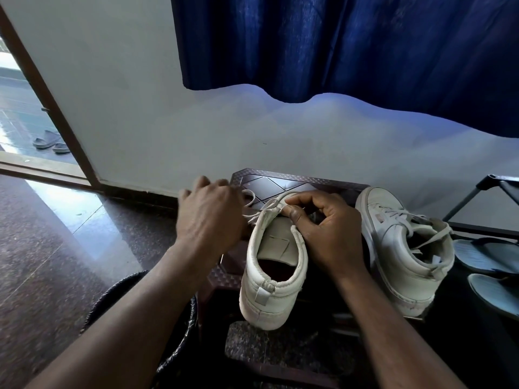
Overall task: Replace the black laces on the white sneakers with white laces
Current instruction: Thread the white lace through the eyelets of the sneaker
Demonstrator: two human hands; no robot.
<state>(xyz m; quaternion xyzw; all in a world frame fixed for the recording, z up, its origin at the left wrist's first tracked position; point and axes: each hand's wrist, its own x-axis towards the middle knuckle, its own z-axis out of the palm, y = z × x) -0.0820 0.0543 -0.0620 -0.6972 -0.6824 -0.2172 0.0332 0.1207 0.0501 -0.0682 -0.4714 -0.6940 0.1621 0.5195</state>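
Observation:
A white sneaker [269, 279] stands heel toward me on a dark plastic stool [295, 178]. My right hand [323, 231] curls over its lacing area, thumb and fingers pinching at the top eyelets and tongue. My left hand [210, 214] is blurred at the shoe's left side, where a white lace [248, 200] loops out; its fingers seem closed on the lace. A second white sneaker [404, 254], laced in white, lies to the right, toe away from me. No black lace is visible.
A black bin [182, 318] with a plastic liner stands at the stool's lower left. Dark sandals [486, 256] lie on a rack at the right. A blue curtain [351, 46] hangs on the wall ahead. An open doorway is at far left with slippers [50, 141] outside.

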